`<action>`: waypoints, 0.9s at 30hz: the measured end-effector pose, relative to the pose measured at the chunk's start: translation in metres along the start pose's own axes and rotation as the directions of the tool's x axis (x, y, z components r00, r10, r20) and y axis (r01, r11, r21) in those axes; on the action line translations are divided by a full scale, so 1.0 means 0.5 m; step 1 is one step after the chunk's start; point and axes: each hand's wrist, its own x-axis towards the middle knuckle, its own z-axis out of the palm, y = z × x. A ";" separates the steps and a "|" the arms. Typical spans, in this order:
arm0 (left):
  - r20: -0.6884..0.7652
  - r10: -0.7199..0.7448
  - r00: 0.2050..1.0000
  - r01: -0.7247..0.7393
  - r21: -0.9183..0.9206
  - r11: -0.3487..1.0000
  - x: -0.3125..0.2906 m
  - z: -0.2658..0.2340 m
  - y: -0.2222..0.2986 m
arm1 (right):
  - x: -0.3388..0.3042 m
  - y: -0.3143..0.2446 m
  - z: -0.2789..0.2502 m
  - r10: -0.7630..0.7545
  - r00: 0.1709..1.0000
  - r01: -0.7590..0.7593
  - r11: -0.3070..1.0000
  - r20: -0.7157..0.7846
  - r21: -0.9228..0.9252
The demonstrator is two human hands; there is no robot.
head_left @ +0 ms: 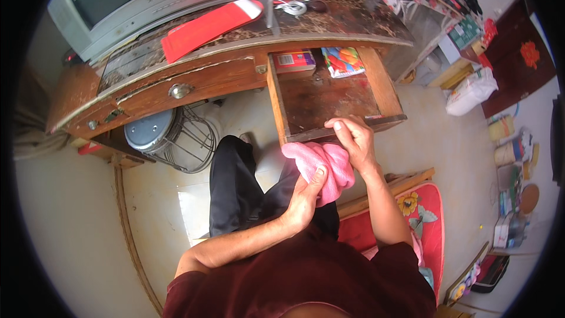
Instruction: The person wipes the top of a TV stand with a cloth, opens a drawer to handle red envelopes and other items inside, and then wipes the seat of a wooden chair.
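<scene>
A pink cloth [322,168] is bunched up in front of the open drawer [329,103] of a wooden desk. My left hand [305,200] is closed on its lower left side, with the thumb pressed on top. My right hand [356,144] is at the drawer's front board, its fingers curled over the upper edge and its wrist beside the cloth. Inside the drawer, at the back, lie a red and purple box [294,60] and a colourful printed packet [342,62]. The inner bottom of the drawer is dark and worn.
On the dark marbled desktop [341,23] are a red envelope [206,28], a coiled white cable [292,7] and a grey television [170,0]. A wire stool with a round blue-grey seat [150,131] stands under the desk. A red floral cushioned seat [432,218] is at my right.
</scene>
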 end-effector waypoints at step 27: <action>0.832 -0.258 0.491 -0.619 0.125 -0.776 0.126 -0.052 0.070 | -0.112 0.278 -0.011 0.683 0.680 -0.013 0.376 -0.268 0.927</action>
